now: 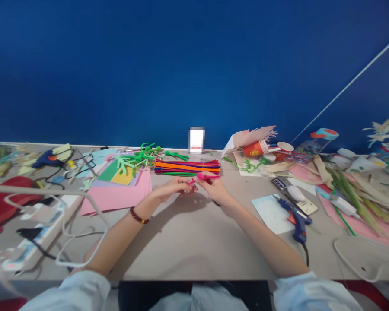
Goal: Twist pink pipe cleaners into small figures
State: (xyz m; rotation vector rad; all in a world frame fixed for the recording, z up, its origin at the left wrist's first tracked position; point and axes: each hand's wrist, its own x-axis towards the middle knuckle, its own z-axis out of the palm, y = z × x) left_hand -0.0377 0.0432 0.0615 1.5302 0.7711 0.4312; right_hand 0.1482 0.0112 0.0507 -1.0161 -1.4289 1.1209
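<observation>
Between my two hands is a bright pink pipe cleaner (201, 176), partly wound into a small coil. My left hand (177, 186) is closed in a pinch on one pink end. Closed round the coiled part, my right hand (215, 189) has a straight pink tip sticking out past its fingers. Just beyond both hands lies a bundle of pipe cleaners (186, 166) in orange, purple, red and green. Green bent pipe cleaners (142, 156) are heaped to the left of the bundle.
Pink paper sheets (116, 199) lie left, near a white power strip (42, 235) with cables. On the right are a blue glue gun (294, 218), a phone (281, 185), a white mouse (296, 193) and dried husks (353, 194). Red paper cups (256, 148) lie against the blue wall.
</observation>
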